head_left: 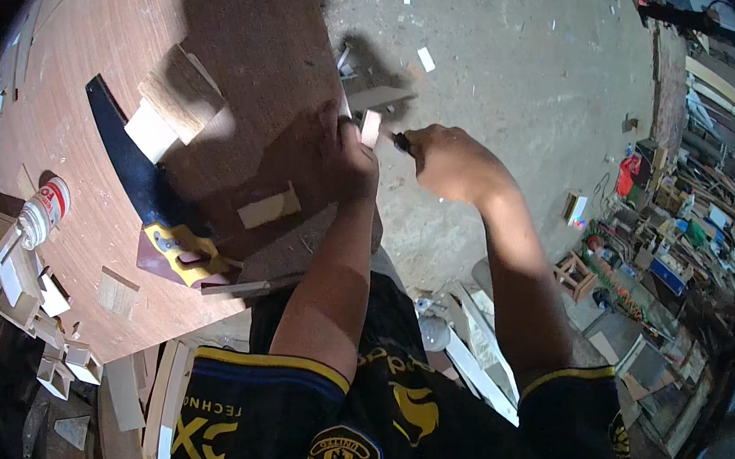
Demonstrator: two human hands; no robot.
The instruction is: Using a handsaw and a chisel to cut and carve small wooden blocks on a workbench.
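At the right edge of the wooden tabletop, my left hand (pixel 355 164) is closed round a small pale wood piece (pixel 371 129), whose end sticks up past the fingers. Just to the right, over the floor, my right hand (pixel 455 162) grips a small dark-handled tool (pixel 402 143). Its tip points toward the wood piece, and a narrow gap seems to lie between them. The exact kind of tool is too small to make out. On the tabletop left of my left forearm lies a loose flat wood offcut (pixel 269 207).
A handsaw (pixel 128 164) with a yellow handle lies on the tabletop (pixel 84 110), beside stacked wood blocks (pixel 176 93). A white tub (pixel 45 212) and several small wooden boxes (pixel 19 305) sit at the left edge. Scrap and timber (pixel 699 229) pile up at the right.
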